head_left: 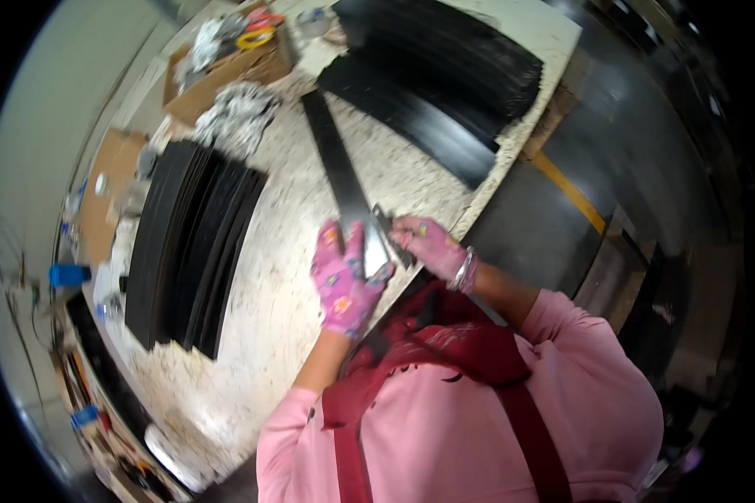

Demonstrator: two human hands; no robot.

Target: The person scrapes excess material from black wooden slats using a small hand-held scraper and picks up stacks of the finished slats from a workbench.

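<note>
A long black flat strip (331,151) lies on the worktable, its near end shiny where light falls on it. My left hand (344,281), in a pink flowered glove, rests flat over that near end with fingers and thumb spread. Close by on the right, my right hand (432,246), gloved alike, has its fingers bent round a small dark flat piece (387,230) beside the strip's right edge. The exact kind of this piece cannot be made out, and my fingers cover part of it.
Stacks of black curved strips stand left (184,243) and far right (445,84) on the pale, stained worktable (268,335). Crumpled grey cloth (239,116) lies near a cardboard box (195,94) holding yellow tape (256,38). The table's right edge borders a floor with a yellow line (570,193).
</note>
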